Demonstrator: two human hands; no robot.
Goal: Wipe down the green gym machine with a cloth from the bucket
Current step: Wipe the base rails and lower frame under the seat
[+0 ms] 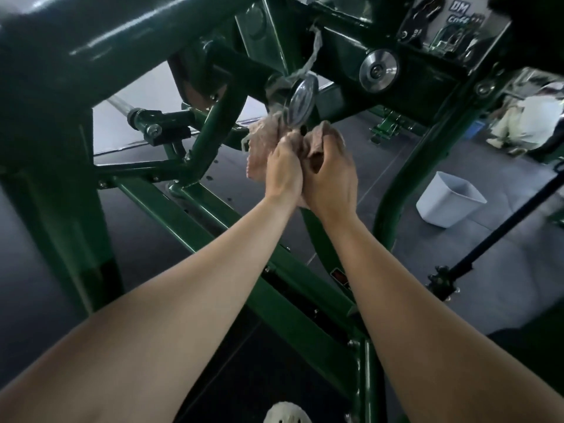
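The pinkish-beige terry cloth [262, 141] is held bunched in both grips, just below a chrome disc [300, 100] on the dark green steel gym machine [195, 227]. The left grip [283, 172] is clenched round one fold and the right grip [331, 178] is curled round the other, and the two are pressed side by side. The cloth is judged light, soft and limp. It is best taken as a wad in the palm, so that loose corners are kept from trailing. A pale twisted strip [316, 47], possibly part of the cloth, is seen wound about the disc's stem and could snag. The machine is judged rigid and heavy, with smooth, glossy paint. A white plastic bucket [448, 199] is stood on the dark floor [457, 270], well to the right, beyond a curved green upright. A thin black rod [503, 227] is slanted across the right edge.
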